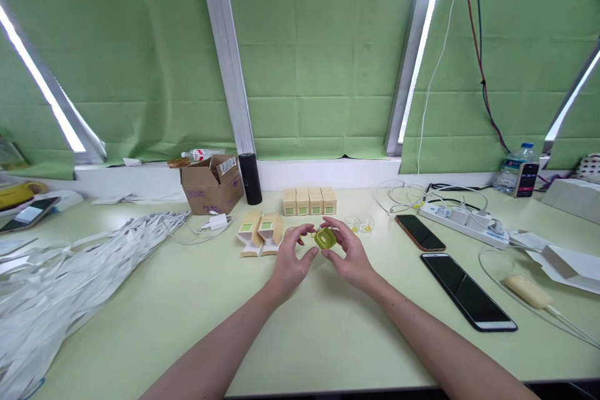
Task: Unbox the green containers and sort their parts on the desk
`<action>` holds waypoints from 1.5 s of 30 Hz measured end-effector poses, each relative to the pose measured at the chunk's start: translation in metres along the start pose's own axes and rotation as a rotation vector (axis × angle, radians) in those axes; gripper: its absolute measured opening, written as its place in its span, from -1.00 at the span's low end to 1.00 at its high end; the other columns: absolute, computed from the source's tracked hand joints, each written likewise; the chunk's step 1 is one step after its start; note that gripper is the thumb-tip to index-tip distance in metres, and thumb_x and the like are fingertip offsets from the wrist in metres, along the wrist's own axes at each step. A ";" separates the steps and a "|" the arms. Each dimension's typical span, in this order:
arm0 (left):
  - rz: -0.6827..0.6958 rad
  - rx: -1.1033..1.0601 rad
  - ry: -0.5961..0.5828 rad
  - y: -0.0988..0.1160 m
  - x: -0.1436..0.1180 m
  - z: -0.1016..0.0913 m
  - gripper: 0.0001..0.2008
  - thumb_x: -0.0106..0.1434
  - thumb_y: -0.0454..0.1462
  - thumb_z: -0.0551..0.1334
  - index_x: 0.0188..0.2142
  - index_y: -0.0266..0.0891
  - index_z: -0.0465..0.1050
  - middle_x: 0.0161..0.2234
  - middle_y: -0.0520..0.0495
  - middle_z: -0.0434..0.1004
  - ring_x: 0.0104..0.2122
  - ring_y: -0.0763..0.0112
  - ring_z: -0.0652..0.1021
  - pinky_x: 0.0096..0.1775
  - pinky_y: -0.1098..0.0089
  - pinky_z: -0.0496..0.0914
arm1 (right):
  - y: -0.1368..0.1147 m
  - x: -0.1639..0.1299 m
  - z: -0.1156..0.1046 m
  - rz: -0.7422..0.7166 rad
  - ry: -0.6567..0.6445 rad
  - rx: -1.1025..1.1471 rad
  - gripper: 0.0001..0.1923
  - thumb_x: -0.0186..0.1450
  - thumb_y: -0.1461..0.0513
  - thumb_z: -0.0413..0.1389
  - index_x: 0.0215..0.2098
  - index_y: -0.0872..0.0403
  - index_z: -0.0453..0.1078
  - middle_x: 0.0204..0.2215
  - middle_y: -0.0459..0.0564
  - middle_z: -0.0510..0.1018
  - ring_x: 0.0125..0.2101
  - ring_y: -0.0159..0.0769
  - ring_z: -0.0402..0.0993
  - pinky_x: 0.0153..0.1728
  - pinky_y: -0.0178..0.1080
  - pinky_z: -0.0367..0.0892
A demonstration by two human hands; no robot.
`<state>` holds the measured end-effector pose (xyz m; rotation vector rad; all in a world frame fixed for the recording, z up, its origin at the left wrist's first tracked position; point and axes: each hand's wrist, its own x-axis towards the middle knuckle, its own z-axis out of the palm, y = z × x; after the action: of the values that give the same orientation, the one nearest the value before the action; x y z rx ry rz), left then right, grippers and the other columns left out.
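Observation:
A small, hollow olive-green container [325, 238] is held up over the table between my two hands. My left hand [291, 262] curls round its left side, fingertips and thumb at its edge. From the other side, my right hand [350, 256] grips it with thumb below and fingers above. Left of my left hand stand two small tan cartons [260, 232] with green labels and flaps open. Behind my hands, several similar tan boxes [309, 201] stand closed in a row. Small clear cups [360, 224] with yellowish bottoms sit just behind my right hand.
A brown cardboard box [210, 184] and black cylinder [250, 179] stand at the back. White strips [89, 281] cover the left side. At right lie two phones [469, 290], a power strip [464, 224], cables and a cream power adapter [528, 291].

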<state>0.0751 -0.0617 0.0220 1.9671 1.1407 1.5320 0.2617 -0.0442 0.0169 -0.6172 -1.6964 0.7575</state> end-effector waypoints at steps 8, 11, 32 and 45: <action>0.076 0.049 -0.043 -0.004 0.000 0.000 -0.50 0.29 -0.34 0.34 0.21 -0.02 0.42 0.16 -0.17 0.50 0.16 0.12 0.44 0.03 0.13 0.44 | -0.003 0.001 -0.001 -0.027 -0.007 -0.001 -0.35 0.26 0.34 0.22 0.26 -0.11 0.20 -0.02 0.05 0.55 0.02 -0.12 0.58 0.15 0.10 0.49; 0.092 0.048 -0.043 -0.006 0.001 0.001 -0.52 0.29 -0.36 0.33 0.18 -0.02 0.46 0.12 -0.16 0.52 0.16 0.12 0.43 0.06 0.11 0.43 | -0.001 0.000 -0.002 -0.063 -0.017 -0.047 -0.38 0.29 0.33 0.20 0.27 -0.11 0.21 0.03 0.08 0.56 0.07 -0.09 0.55 0.17 0.13 0.47; 0.396 0.313 0.039 -0.002 -0.003 0.005 -0.58 0.31 -0.37 0.36 0.13 -0.08 0.46 -0.03 -0.17 0.57 0.02 0.08 0.47 0.04 0.02 0.46 | -0.003 0.003 -0.004 -0.447 0.135 -0.696 -0.75 0.33 0.39 0.14 -0.20 -0.06 0.58 -0.17 0.08 0.46 -0.09 -0.04 0.34 -0.16 0.00 0.46; 0.411 0.367 0.044 -0.005 -0.005 0.005 -0.61 0.36 -0.33 0.32 0.15 -0.07 0.45 0.00 -0.18 0.58 0.01 0.07 0.49 0.03 -0.01 0.46 | -0.002 0.003 -0.001 -0.468 0.172 -0.741 -0.77 0.38 0.40 0.09 -0.27 -0.02 0.52 -0.28 0.06 0.40 -0.18 -0.10 0.30 -0.27 -0.09 0.38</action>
<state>0.0776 -0.0621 0.0141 2.5533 1.1512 1.6581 0.2621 -0.0436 0.0207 -0.7121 -1.8437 -0.2762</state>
